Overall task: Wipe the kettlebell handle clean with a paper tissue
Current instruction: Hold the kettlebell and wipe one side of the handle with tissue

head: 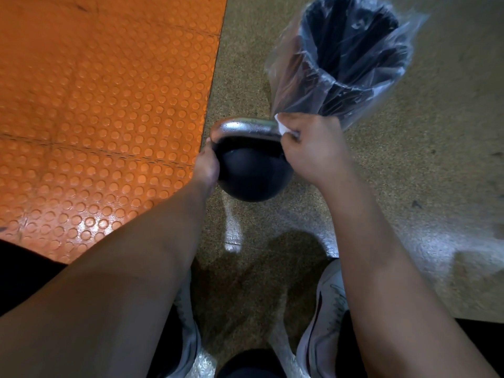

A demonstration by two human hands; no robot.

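A black kettlebell [252, 174] with a shiny silver handle [245, 128] stands on the speckled floor in the middle of the view. My right hand [313, 148] grips a white paper tissue [283, 128] wrapped round the right end of the handle. My left hand [206, 166] holds the kettlebell at its left side, with the thumb touching the handle's left bend. Most of the tissue is hidden under my right fingers.
A black bin [354, 50] lined with a clear plastic bag stands just behind the kettlebell, to the right. An orange studded mat [95, 105] covers the floor on the left. My two white shoes [324, 323] are at the bottom.
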